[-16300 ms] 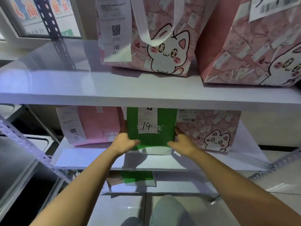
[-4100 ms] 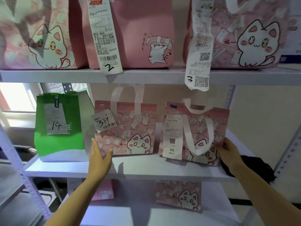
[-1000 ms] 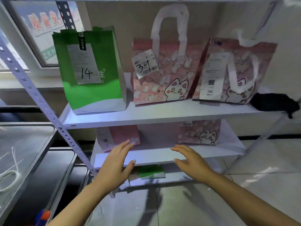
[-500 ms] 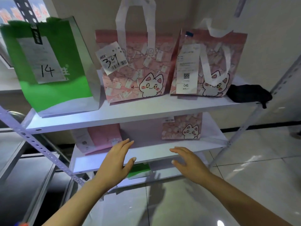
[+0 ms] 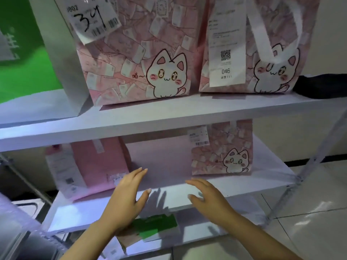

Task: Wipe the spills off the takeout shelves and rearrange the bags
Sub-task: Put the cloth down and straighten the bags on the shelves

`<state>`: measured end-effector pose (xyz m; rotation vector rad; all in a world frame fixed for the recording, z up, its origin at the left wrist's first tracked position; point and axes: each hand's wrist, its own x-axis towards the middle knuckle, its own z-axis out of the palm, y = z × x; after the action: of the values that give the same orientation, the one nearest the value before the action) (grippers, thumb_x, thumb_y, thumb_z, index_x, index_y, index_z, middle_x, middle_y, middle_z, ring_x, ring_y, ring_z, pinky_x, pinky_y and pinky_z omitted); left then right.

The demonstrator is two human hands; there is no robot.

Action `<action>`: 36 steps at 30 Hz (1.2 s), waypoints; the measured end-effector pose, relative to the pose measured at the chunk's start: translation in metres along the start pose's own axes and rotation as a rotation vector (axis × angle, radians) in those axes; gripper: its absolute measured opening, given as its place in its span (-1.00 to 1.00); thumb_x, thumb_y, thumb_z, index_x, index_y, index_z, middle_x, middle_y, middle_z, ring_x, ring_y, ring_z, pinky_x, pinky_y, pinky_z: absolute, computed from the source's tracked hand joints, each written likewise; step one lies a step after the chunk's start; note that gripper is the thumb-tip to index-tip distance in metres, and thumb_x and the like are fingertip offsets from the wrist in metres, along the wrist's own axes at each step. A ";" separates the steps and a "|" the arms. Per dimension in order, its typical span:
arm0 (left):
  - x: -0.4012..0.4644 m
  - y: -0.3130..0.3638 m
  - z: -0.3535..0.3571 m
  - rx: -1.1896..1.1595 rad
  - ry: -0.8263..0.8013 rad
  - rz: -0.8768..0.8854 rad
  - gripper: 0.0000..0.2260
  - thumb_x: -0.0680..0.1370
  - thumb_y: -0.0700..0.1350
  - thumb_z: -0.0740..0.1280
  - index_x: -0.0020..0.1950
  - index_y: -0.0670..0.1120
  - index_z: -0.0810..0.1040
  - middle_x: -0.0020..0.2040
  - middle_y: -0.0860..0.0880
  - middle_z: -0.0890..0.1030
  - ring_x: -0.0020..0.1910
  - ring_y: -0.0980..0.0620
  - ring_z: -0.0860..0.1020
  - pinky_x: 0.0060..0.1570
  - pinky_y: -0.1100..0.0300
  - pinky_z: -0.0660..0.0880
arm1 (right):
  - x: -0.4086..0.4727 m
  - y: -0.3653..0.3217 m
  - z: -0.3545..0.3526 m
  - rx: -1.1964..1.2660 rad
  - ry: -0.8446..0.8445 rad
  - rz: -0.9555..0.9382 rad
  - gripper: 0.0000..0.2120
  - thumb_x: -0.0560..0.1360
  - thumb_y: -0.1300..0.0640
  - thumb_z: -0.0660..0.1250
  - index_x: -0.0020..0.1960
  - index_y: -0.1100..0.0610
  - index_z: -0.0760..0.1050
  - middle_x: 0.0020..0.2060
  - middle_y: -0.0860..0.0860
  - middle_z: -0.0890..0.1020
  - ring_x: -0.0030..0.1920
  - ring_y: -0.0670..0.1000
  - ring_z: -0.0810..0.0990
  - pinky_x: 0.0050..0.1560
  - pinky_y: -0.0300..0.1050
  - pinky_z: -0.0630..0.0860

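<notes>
Both hands, the left hand (image 5: pixel 124 198) and right hand (image 5: pixel 208 198), hover flat with fingers spread, holding nothing, over the lower shelf (image 5: pixel 169 201), seemingly gauging the gap between the pink bag (image 5: pixel 99 162) and the cat bag (image 5: pixel 223 152) for another bag.

Takeout pickup area of food shop. White slotted-metal shelf (image 5: pixel 169 119) above both hands carries printed cat bags (image 5: pixel 135 53) with order receipts: handwritten "34" slip (image 5: pixel 92 17), "046" slip with QR code (image 5: pixel 226 44). Tiled floor (image 5: pixel 309 203) right of right hand (image 5: pixel 208 201).
</notes>
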<state>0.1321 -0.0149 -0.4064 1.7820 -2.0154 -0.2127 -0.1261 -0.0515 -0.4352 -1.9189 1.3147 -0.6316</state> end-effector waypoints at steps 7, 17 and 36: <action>0.016 -0.046 0.081 0.031 0.124 0.022 -0.29 0.42 0.34 -0.04 0.46 -0.02 0.30 0.43 0.02 0.35 0.41 0.04 0.27 0.31 0.28 0.13 | 0.046 0.049 0.053 0.047 0.084 -0.132 -0.61 0.57 0.07 0.24 0.37 -0.14 0.33 0.29 -0.25 0.29 0.25 -0.21 0.34 0.11 -0.49 0.32; -0.015 -0.084 0.136 -0.018 0.265 0.099 -0.31 0.43 0.43 0.05 0.47 0.11 0.22 0.39 0.25 0.25 0.39 0.24 0.20 0.37 0.24 0.23 | 0.062 0.086 0.107 0.043 0.132 -0.345 -0.63 0.54 -0.01 0.26 0.33 -0.22 0.35 0.29 -0.28 0.35 0.25 -0.12 0.44 0.17 -0.24 0.41; -0.165 -0.170 0.184 0.001 0.194 -0.128 -0.53 0.55 0.13 0.24 0.45 0.15 0.26 0.40 0.23 0.31 0.36 0.27 0.26 0.29 0.23 0.35 | 0.010 0.124 0.197 0.095 0.120 -0.599 -0.74 0.47 0.07 0.32 0.12 -0.15 0.54 0.17 -0.23 0.54 0.22 -0.28 0.46 0.21 -0.45 0.32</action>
<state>0.2205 0.0875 -0.6743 1.8572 -1.7706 -0.0743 -0.0507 -0.0333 -0.6549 -2.2260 0.7422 -1.0932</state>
